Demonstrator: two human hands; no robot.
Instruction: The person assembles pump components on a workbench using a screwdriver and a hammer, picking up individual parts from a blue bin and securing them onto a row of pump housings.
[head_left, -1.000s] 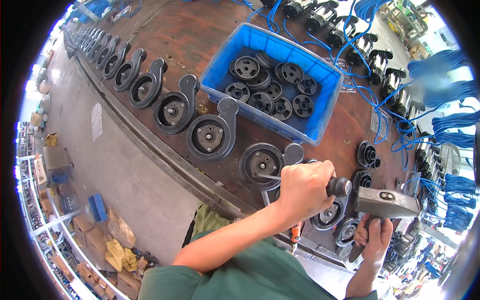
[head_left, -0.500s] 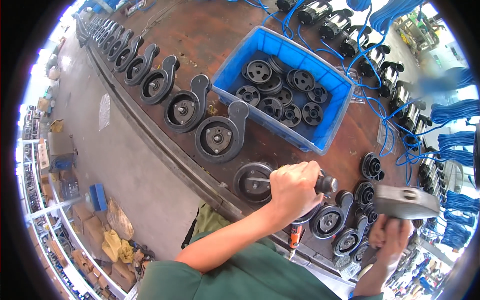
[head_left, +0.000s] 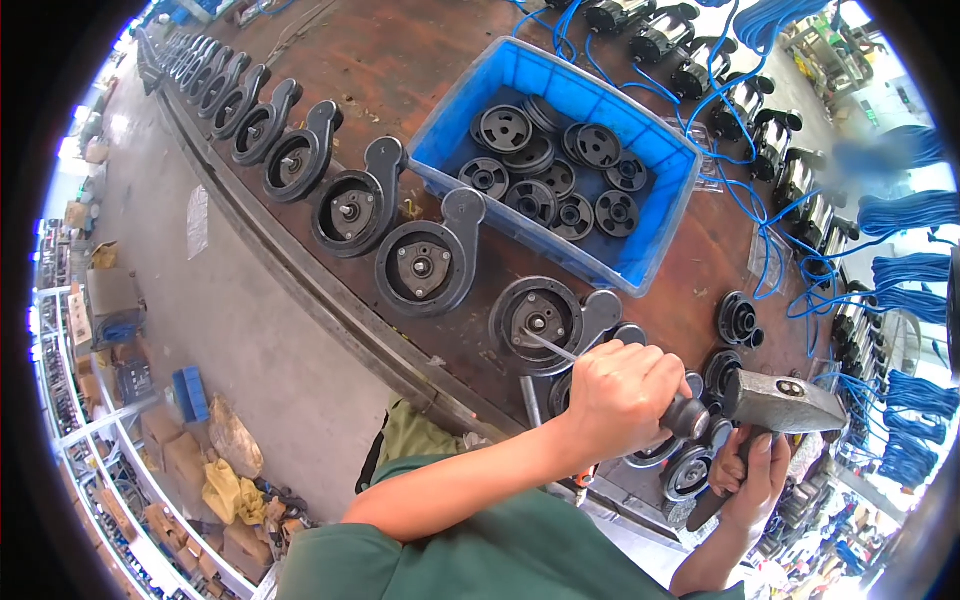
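My left hand (head_left: pixel 622 392) is closed around the thick black handle of a screwdriver (head_left: pixel 686 417). The tool's thin steel shaft slants to the inside of a round black housing (head_left: pixel 537 322) with a side arm, and its tip lies near the plate's lower edge. A bolt stands up in the middle of that plate. My right hand (head_left: pixel 750 470) grips a hammer (head_left: pixel 785 402) by its dark handle; the steel head is raised just right of the screwdriver's handle end, apart from it. Beside the housing a metal rod (head_left: pixel 531 402) sticks out toward me.
A blue crate (head_left: pixel 440 130) with several black pulley-like discs stands beyond my hands. Similar housings (head_left: pixel 427 266) line the bench edge to the far left. Black motors (head_left: pixel 700 72) with blue cables stand at the right. More round black parts (head_left: pixel 738 318) lie near my right hand.
My left hand has moved right and slightly nearer, showing the housing more fully. The hammer head has shifted left and my right hand has turned. The view has shifted a little.
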